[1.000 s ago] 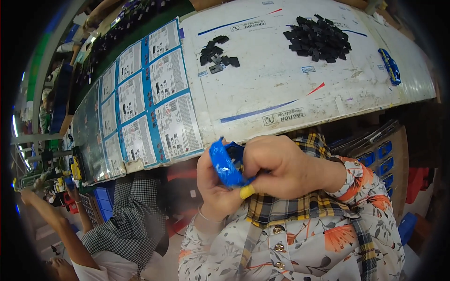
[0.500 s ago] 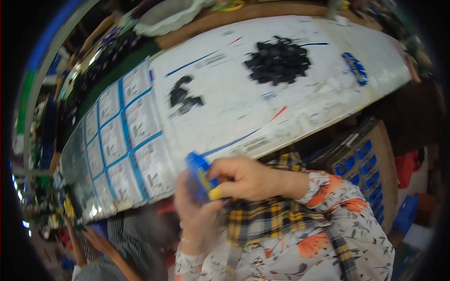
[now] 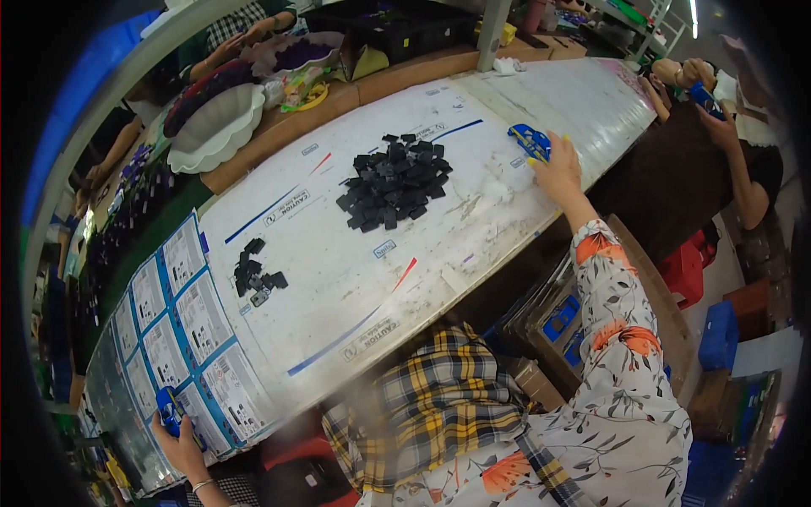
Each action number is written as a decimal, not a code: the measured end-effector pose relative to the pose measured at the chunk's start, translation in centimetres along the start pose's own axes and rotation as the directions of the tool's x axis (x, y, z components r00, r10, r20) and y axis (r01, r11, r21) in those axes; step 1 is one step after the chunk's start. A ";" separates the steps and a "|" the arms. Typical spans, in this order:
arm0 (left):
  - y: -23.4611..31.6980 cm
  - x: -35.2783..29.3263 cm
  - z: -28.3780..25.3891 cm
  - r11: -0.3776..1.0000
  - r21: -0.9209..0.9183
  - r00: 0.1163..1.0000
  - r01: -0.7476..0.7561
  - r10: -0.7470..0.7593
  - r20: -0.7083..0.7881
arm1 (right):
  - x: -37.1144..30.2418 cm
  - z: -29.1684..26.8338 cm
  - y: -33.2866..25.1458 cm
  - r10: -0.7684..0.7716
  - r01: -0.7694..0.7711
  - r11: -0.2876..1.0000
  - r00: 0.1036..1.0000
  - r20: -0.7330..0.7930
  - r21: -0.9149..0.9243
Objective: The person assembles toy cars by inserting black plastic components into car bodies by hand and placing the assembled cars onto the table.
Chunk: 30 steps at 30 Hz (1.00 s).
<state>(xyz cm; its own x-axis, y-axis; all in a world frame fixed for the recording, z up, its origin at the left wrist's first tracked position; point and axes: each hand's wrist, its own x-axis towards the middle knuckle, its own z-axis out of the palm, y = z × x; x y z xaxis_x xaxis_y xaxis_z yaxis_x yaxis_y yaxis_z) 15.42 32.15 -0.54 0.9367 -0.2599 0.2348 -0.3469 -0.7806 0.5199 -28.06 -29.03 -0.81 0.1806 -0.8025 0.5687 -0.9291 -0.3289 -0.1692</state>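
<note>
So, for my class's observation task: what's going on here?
A person works at a table, arms spread wide. The left hand holds a blue car-shaped piece at the printed sheets; the right hand is at another blue piece on the table, grip unclear. Between them lie a large pile of black pieces and a smaller cluster.

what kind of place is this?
Likely a factory or assembly workshop, going by the pile of small black parts on the long work table, the blue piece in the person's left hand, and a co-worker's hand on a similar blue item.
</note>
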 end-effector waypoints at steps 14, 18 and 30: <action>12.9 -5.1 2.0 0.767 0.021 0.767 -0.642 0.642 0.010 | -4.2 -0.3 -4.5 -0.114 -0.522 -0.355 0.848 0.518 0.776; 17.9 -8.6 5.3 0.699 -0.671 0.761 -0.248 0.569 0.311 | -11.9 -6.4 -15.2 -0.565 -0.826 -0.513 0.530 0.632 0.235; 18.4 -13.1 7.0 -0.194 -0.738 0.721 0.646 0.472 0.507 | -14.3 -10.0 -21.8 -0.805 -0.171 0.421 0.384 0.453 0.891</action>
<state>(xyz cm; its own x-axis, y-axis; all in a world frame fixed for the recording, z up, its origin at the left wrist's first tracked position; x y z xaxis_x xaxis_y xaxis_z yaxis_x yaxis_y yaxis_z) -2.88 17.15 0.20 0.5360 -0.8442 -0.0019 0.6370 0.4030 0.6571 -13.57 -5.41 2.78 0.9632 -0.2688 -0.0106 -0.1339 -0.4451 -0.8854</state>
